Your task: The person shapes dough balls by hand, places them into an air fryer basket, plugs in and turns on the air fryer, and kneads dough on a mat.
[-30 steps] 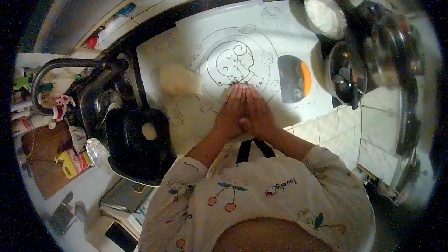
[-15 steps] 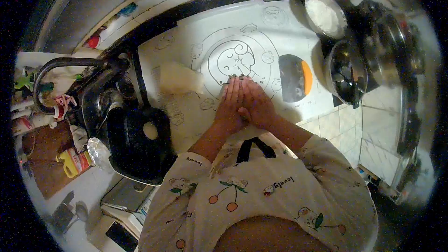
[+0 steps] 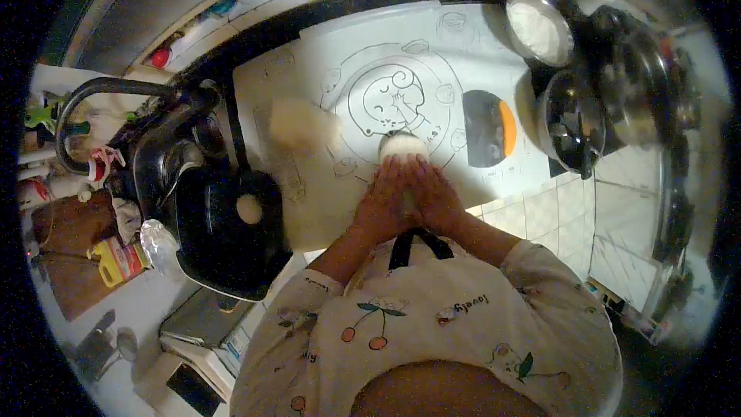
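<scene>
A pale ball of dough point(image 3: 404, 148) sits on the white printed mat point(image 3: 309, 216), near the drawn figure at its middle. My left hand point(image 3: 384, 197) and my right hand point(image 3: 427, 194) lie side by side, palms down. Their fingers stretch forward and touch the near side of the dough, which shows beyond the fingertips. To the right on the mat rests a dark dough scraper point(image 3: 482, 130) with an orange edge. Another pale ball point(image 3: 248, 209) is inside the black pan point(image 3: 208, 247) on the left.
A metal bowl of white flour point(image 3: 538, 27) stands at the back right, with a dark pot point(image 3: 571, 123) below it. A black faucet point(image 3: 116, 85) curves at the left. Foil point(image 3: 158, 245) lies by the pan, and a yellow jug point(image 3: 112, 262) is farther left.
Both hands have drawn back toward my body. The front of the dough, hidden under the fingers before, now shows past the fingertips.
</scene>
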Tool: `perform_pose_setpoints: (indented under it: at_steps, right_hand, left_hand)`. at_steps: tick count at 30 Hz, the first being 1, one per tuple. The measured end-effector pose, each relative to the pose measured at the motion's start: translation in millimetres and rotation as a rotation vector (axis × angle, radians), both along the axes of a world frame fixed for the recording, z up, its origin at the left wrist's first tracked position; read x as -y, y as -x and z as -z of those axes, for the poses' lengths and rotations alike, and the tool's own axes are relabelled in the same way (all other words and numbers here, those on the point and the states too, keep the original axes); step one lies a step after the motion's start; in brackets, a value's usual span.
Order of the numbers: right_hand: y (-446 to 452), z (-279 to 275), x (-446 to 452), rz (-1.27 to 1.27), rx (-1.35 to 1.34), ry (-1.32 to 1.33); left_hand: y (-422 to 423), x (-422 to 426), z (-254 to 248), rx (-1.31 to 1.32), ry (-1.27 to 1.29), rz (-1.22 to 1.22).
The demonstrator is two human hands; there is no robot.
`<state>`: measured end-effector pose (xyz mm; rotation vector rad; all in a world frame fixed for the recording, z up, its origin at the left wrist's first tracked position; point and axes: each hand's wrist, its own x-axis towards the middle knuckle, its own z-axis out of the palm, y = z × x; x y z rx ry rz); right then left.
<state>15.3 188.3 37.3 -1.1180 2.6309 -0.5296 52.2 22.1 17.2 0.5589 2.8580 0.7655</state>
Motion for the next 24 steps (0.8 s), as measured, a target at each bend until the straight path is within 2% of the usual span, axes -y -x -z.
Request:
perform_pose_setpoints:
  at_steps: [3, 6, 9, 12, 15, 20, 22, 24]
  right_hand:
    - [4, -5, 3, 0.041, 0.046, 0.002]
    - [15, -24, 9, 0.065, -0.007, -0.117]
    - [30, 5, -1, 0.112, -0.072, 0.171]
    - [34, 1, -4, 0.110, -0.011, 0.132]
    - [39, 9, 5, 0.131, -0.061, 0.191]
    - [39, 1, 4, 0.132, -0.045, 0.110]
    - [36, -11, 7, 0.180, 0.047, 0.021]
    - [30, -2, -1, 0.164, 0.000, 0.140]
  left_hand:
    - [5, -1, -2, -0.002, 0.078, 0.023]
    - [15, -4, -11, -0.013, 0.033, -0.051]
    - [27, 2, -3, -0.226, 0.093, -0.057]
    - [31, 6, -21, -0.062, -0.016, -0.050]
    - [38, 2, -39, -0.039, -0.071, -0.043]
    - [40, -5, 6, -0.212, 0.194, 0.062]
    - [44, -9, -4, -0.196, 0.166, 0.086]
    - [33, -10, -18, -0.079, 0.036, 0.108]
